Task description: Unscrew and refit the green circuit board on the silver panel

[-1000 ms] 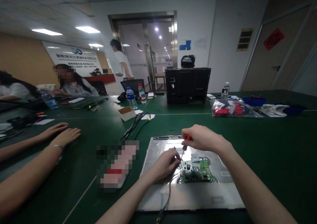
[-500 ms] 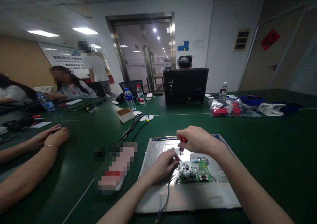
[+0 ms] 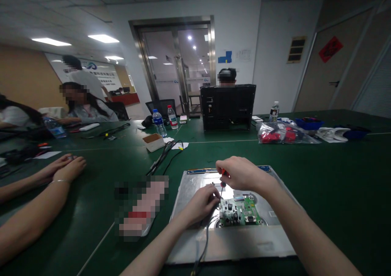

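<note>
While the right hand wraps around the red handle of a small screwdriver, the thin dark shaft points down at the corner of a small green circuit board. Fingers of the left hand are pinched together right beside the screwdriver tip, at the left edge of the green board; what they pinch is too small to tell. A thin black cable runs from under this hand toward the near edge of the counter.

That green board sits on a big flat silver metal panel, which lies on the dark green counter close to the near edge. A narrow blue strip runs along the far side of the panel.

Just left of the panel lies a blurred pink and dark thing. Farther left, another person's two bare arms rest on the counter, one wrist wearing a thin bracelet.

Past the panel, a bundle of black cords and a small open cardboard box sit near the middle. Two clear water bottles stand behind them. A black boxy monitor back stands at the far edge, with a person seated behind it. A clear bag of red parts lies toward the far right.
</note>
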Demonstrator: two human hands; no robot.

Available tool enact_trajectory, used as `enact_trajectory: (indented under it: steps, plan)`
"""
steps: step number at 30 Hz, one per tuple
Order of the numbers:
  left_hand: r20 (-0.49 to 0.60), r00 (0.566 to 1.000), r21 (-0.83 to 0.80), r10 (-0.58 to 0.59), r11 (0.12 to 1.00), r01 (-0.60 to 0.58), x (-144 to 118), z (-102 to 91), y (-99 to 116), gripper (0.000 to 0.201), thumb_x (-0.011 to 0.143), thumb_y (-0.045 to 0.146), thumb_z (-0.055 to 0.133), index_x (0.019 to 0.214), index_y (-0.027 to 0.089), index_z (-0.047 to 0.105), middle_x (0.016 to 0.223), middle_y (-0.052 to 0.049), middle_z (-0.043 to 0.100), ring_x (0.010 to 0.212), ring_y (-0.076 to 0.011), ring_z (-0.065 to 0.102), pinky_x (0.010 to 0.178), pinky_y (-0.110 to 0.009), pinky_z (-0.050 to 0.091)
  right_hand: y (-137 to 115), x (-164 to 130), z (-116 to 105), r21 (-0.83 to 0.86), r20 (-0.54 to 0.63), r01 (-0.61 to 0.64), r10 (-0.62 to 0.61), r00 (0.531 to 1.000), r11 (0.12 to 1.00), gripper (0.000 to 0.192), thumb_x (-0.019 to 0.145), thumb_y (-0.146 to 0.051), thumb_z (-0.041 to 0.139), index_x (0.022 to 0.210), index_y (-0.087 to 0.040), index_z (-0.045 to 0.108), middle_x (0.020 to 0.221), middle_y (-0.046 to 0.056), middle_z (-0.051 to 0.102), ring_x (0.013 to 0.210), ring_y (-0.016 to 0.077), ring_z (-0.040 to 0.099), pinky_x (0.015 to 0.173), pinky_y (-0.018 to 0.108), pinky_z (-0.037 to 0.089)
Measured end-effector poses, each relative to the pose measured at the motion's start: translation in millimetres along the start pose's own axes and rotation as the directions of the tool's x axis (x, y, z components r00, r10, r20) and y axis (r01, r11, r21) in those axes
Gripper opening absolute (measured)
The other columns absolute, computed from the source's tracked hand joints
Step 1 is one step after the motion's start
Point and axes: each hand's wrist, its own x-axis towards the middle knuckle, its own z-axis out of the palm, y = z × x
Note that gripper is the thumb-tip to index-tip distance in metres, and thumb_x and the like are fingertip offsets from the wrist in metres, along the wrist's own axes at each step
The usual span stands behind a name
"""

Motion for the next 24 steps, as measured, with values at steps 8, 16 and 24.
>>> enact_trajectory:
  steps: [8,16,24]
  plan:
    - [-0.021,1.000,-0.016,0.000,1.000,0.000,-0.3,2.9,-3.3,0.009,0.082,0.013,0.051,0.083,0.017,0.058,0.090,-0.005,0.062,0.084,-0.0194,0.055,0.074,-0.028,0.041,-4.9,-1.8,-2.9,-0.044,0.024,-0.032,0.033,0.999,0.999,0.024,0.080,-0.040,0.058,0.094,-0.020,0.058,0.087,0.006,0.068,0.077,0.0205,0.062,0.057,0.027,0.033]
    - [-0.015,1.000,-0.002,-0.007,1.000,0.007,-0.2,0.9,-0.7,0.007,0.082,0.015,0.051,0.081,0.017,0.057,0.086,-0.004,0.062,0.083,-0.0195,0.055,0.073,-0.028,0.041,-7.9,1.2,-1.4,-0.097,-0.011,-0.077,0.077,0.997,0.992,0.019,0.083,-0.038,0.055,0.093,-0.022,0.059,0.082,0.006,0.068,0.076,0.0218,0.063,0.056,0.027,0.032]
    - [-0.028,0.999,-0.017,0.028,0.999,-0.029,-0.3,1.6,-2.7,0.008,0.082,0.014,0.051,0.083,0.017,0.058,0.089,-0.005,0.062,0.082,-0.0187,0.055,0.074,-0.027,0.041,-5.1,-3.8,-2.3,0.001,-0.009,0.011,-0.011,1.000,1.000,0.019,0.077,-0.031,0.060,0.092,-0.020,0.059,0.090,0.005,0.068,0.079,0.0199,0.061,0.056,0.027,0.032]
